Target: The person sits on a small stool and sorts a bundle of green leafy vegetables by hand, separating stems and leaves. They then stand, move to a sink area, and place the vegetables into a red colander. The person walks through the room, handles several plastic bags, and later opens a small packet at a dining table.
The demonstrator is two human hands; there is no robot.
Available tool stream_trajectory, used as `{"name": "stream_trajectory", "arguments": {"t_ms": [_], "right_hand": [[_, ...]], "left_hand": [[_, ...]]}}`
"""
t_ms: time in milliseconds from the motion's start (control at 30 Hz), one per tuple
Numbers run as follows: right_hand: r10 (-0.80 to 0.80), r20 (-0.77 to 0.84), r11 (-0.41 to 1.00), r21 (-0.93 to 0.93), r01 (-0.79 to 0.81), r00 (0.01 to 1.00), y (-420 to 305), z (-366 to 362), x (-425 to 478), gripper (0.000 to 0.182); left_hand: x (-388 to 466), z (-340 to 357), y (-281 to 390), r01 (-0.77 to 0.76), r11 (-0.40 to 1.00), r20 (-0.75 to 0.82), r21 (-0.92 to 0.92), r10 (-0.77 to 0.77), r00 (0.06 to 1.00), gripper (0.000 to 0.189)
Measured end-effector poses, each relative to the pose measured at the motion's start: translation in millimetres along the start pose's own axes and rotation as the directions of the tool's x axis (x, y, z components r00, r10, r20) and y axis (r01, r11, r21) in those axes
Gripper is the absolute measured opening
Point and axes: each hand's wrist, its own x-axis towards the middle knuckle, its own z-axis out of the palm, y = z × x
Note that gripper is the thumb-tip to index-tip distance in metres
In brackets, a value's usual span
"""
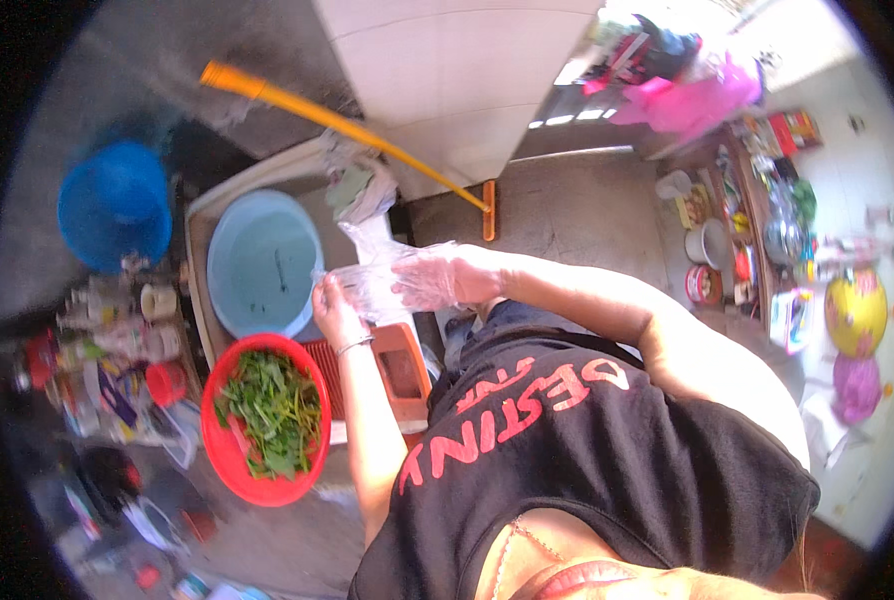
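Observation:
A thin clear plastic glove or bag (372, 287) is stretched between my two hands, in front of my waist. My left hand (338, 311), with a bracelet at the wrist, pinches its far end near the rim of a light-blue basin (226, 300). Crinkled plastic covers my right hand (454, 276) up to about the wrist, and blurs how its fingers lie. Water and a few dark bits show in the basin. Left of my left forearm, a red basin (218, 469) holds leafy green vegetables (274, 412).
A yellow-handled broom or squeegee (349, 131) leans across the white tiled wall (462, 75). A blue tub (113, 206) stands at far left, above a cluttered shelf (128, 337). An orange-rimmed tray (402, 364) sits beside my left forearm. Shelves with containers (706, 244) line the right side.

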Motion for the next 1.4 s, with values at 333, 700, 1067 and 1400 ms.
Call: {"name": "stream_trajectory", "arguments": {"t_ms": [333,700,1067,1400], "right_hand": [[-0.646,-0.47,0.515,-0.85,-0.11,0.601,-18,16,-197,0.056],[-0.835,-0.462,0.392,-0.881,-0.266,0.299,-2,-4,-401,0.019],[-0.752,-0.383,0.484,-0.873,-0.056,-0.536,60,-43,-666,0.006],[-0.573,-0.361,0.63,-0.768,-0.114,-0.736,4,-17,-801,0.013]], "left_hand": [[-60,111,8,-0.755,0.571,0.708,0.323,0.384,0.593,0.015],[-299,329,-71,-0.788,0.558,0.966,-0.26,0.148,-0.214,0.061],[-243,388,-159,-0.99,0.14,0.907,0.025,-0.42,-0.037,0.06],[-140,372,-269,-0.867,0.092,0.554,0.489,-0.801,0.228,0.052]]}}
